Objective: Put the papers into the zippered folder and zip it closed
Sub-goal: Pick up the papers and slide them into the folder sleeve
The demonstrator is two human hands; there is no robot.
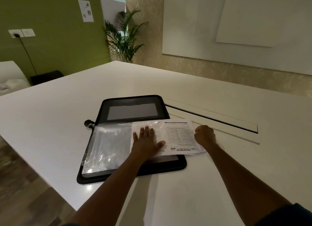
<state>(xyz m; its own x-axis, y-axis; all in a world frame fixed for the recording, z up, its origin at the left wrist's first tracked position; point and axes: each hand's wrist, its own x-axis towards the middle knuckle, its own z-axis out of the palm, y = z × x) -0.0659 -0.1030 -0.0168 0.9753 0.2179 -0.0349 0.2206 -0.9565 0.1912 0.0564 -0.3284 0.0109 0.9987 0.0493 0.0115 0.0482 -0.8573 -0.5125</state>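
A black zippered folder [131, 107] lies open flat on the white table [50, 111]. Its near half carries clear plastic sleeves [108, 146]. A stack of printed papers [179, 134] lies partly in a sleeve, its right part sticking out past the folder's right edge. My left hand [146, 141] presses flat on the sleeve over the papers, fingers spread. My right hand [205, 135] is curled at the papers' right edge; whether it pinches them is hidden. The zip pull [88, 124] lies at the folder's left side.
A long cable slot with a flap [219, 122] runs across the table right of the folder. The table's left edge drops to a wooden floor [22, 183]. A potted palm [125, 38], a green wall and a white chair [10, 75] stand beyond.
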